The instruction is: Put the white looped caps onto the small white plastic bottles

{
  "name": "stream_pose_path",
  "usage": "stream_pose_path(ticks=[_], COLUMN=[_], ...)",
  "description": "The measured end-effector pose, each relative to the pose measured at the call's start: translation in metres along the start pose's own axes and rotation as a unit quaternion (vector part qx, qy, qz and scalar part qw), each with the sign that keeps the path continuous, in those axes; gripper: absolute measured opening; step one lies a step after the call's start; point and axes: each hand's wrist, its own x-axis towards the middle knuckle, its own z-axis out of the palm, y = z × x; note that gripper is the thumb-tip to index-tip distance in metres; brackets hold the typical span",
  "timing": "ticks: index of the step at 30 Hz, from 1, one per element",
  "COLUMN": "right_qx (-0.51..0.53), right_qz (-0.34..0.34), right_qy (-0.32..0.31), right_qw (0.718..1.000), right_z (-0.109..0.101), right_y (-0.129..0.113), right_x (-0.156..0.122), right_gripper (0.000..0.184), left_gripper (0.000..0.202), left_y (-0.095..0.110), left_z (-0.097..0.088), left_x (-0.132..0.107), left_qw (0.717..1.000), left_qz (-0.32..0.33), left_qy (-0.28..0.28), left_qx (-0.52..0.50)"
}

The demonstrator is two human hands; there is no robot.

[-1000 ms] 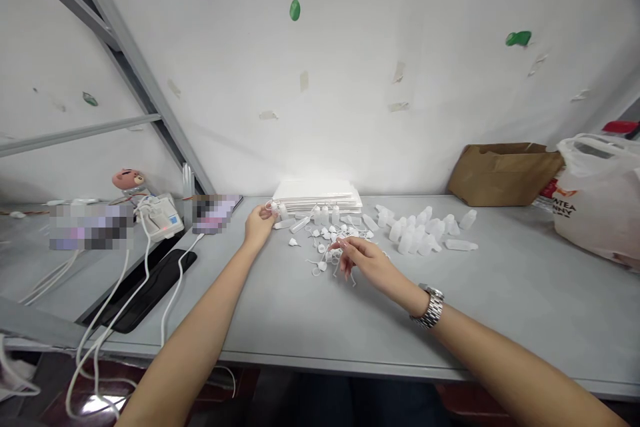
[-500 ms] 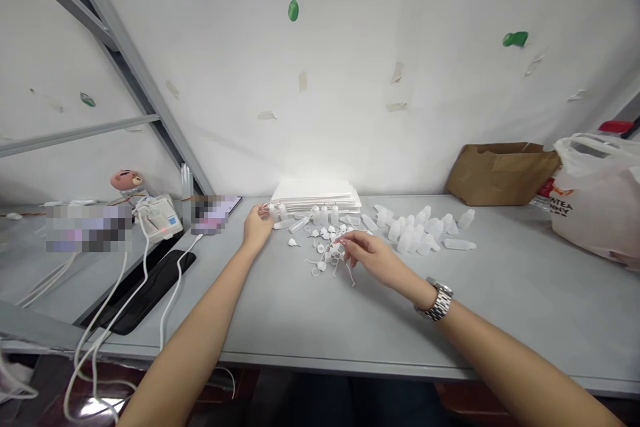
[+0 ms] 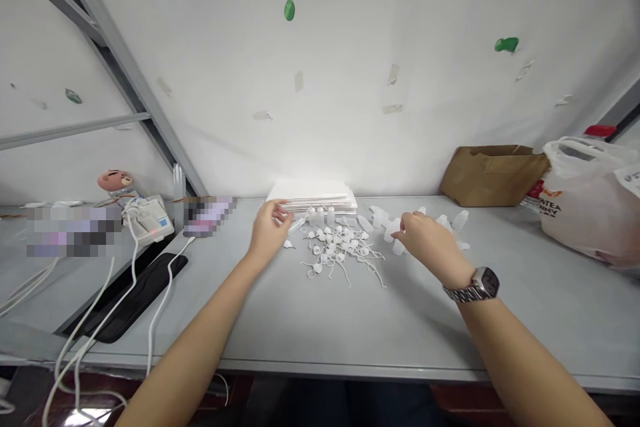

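My left hand is at the left end of a row of small translucent bottles standing upright in front of a white stack. Its fingers are curved and apart, with nothing visible in them; the hand hides what lies behind it. My right hand reaches over a group of uncapped translucent plastic bottles, fingers curled down and closed. A bottle shows just under its thumb, but what the fingertips grip is hidden. Between the hands lies a loose pile of white caps with thin string-like tails.
A stack of white sheets or flat boxes is against the wall. At right are a brown cardboard box and a white plastic bag. To the left lie a phone, a black pouch and white cables.
My right hand has left the caps and moved right to the bottles. My left hand has shifted slightly right and its fingers have come away from the bottle at the row's left end.
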Motion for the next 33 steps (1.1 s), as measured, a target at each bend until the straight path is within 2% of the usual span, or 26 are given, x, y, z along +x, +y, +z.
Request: stream_pose_path(ticks=[2,3,5,8,13,16,19,22,25,29,31,33], right_qx=[-0.013,-0.015,-0.013,0.007,0.051,0.055,0.03,-0.011,-0.017,0.023,0.048,0.081], right_qz=[-0.01,-0.015,-0.023,-0.036,-0.084,-0.115,-0.138,-0.156,-0.158,-0.164,-0.155,-0.132], right_qy=[-0.013,-0.019,-0.028,-0.037,-0.079,-0.1,-0.082,-0.054,-0.042,-0.039,-0.048,-0.065], right_qw=[1.0,1.0,0.999,0.999,0.992,0.987,0.987,0.986,0.986,0.985,0.986,0.986], right_z=[0.001,0.001,0.001,0.003,0.013,0.02,0.024,0.024,0.026,0.026,0.024,0.02], right_y=[-0.003,-0.004,-0.005,-0.008,-0.018,-0.022,-0.022,-0.022,-0.023,-0.025,-0.027,-0.028], right_x=[-0.001,-0.001,-0.001,-0.002,-0.003,-0.003,-0.004,-0.006,-0.005,-0.004,-0.003,-0.003], right_gripper=[0.011,0.011,0.011,0.009,0.009,0.009,0.016,0.023,0.018,0.011,0.011,0.014], left_gripper=[0.018,0.019,0.025,0.033,0.031,0.037,0.045,0.033,0.025,0.036,0.038,0.036], left_y=[0.01,0.013,0.018,0.021,0.021,0.02,0.017,0.013,0.012,0.016,0.019,0.021], left_z=[0.011,0.015,0.021,0.023,0.021,0.021,0.02,0.019,0.018,0.022,0.029,0.037], left_x=[-0.011,-0.016,-0.025,-0.031,-0.03,-0.03,-0.029,-0.028,-0.026,-0.027,-0.03,-0.034], left_qw=[0.996,0.989,0.972,0.956,0.957,0.953,0.947,0.941,0.939,0.964,0.974,0.975], left_qz=[0.027,0.045,0.049,0.04,0.055,0.031,-0.017,-0.027,-0.022,-0.031,-0.007,0.036], left_qy=[-0.08,-0.14,-0.224,-0.283,-0.279,-0.297,-0.317,-0.335,-0.341,-0.261,-0.22,-0.202], left_qx=[0.002,0.021,0.051,0.069,0.064,0.055,0.047,0.036,0.027,0.04,0.056,0.082])
